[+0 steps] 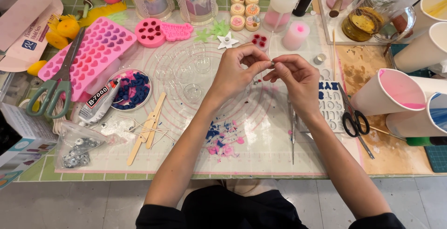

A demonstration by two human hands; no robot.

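My left hand (238, 70) and my right hand (294, 77) meet above the translucent work mat (260, 136), fingertips pinched together on a tiny metal piece (272, 62) with a thin wick-like thread hanging from it. Just beyond my hands lie a small mould with red pieces (259, 40) and a white star shape (227, 41). A pink candle (296, 34) stands to the upper right of my fingers. Several clear round cups (192, 91) sit on the mat left of my left wrist.
A pink heart mould (91, 54), green-handled scissors (51, 94), a glue tube (98, 103), a dish of blue bits (132, 89), wooden sticks (146, 129) and a bag of metal discs (77, 150) lie left. Black scissors (354, 117), a letter mould (329, 103) and paper cups (386, 94) stand right.
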